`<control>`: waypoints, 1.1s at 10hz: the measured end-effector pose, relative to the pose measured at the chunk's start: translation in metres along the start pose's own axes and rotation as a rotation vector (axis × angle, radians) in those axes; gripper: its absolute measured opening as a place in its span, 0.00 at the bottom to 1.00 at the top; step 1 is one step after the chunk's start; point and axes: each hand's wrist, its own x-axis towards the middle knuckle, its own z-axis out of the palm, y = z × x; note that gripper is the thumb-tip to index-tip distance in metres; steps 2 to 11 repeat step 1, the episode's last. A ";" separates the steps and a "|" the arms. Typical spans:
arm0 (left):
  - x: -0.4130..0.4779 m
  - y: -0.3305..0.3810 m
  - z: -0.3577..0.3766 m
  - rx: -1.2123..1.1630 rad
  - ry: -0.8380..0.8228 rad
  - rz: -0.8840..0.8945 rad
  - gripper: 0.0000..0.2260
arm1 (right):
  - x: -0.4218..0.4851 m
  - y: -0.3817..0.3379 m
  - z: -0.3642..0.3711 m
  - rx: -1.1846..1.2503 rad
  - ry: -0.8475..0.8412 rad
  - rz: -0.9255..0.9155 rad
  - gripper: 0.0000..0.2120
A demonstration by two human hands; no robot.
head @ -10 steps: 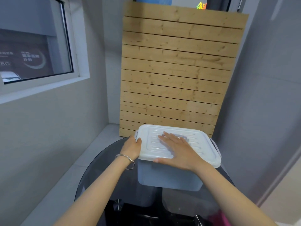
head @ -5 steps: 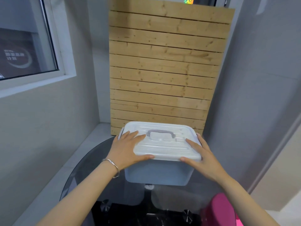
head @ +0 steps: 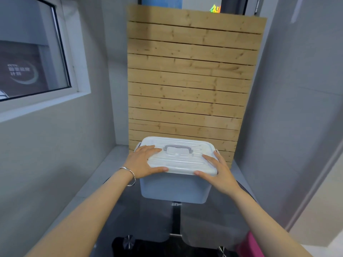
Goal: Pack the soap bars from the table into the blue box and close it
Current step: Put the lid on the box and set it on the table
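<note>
Left hand [head: 143, 162] and right hand [head: 217, 171] lay flat, fingers straight, pressing the near corners of the white lid [head: 182, 162] onto the blue box [head: 174, 190] on the glass bench [head: 152, 219], the right having shifted off the lid's middle a second earlier.

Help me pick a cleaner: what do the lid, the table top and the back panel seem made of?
Lid: white plastic, likely, smooth with moulded ribs. Table top: dark tinted glass, seemingly; its stand shows through. Back panel: pale matte wood slats, with grain and knots.
</note>
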 end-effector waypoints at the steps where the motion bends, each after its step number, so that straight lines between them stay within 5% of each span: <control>1: 0.002 0.001 -0.001 0.005 -0.016 0.010 0.42 | 0.000 -0.004 -0.005 -0.031 -0.032 0.016 0.42; 11: 0.002 0.001 -0.001 0.005 -0.016 0.010 0.42 | 0.000 -0.004 -0.005 -0.031 -0.032 0.016 0.42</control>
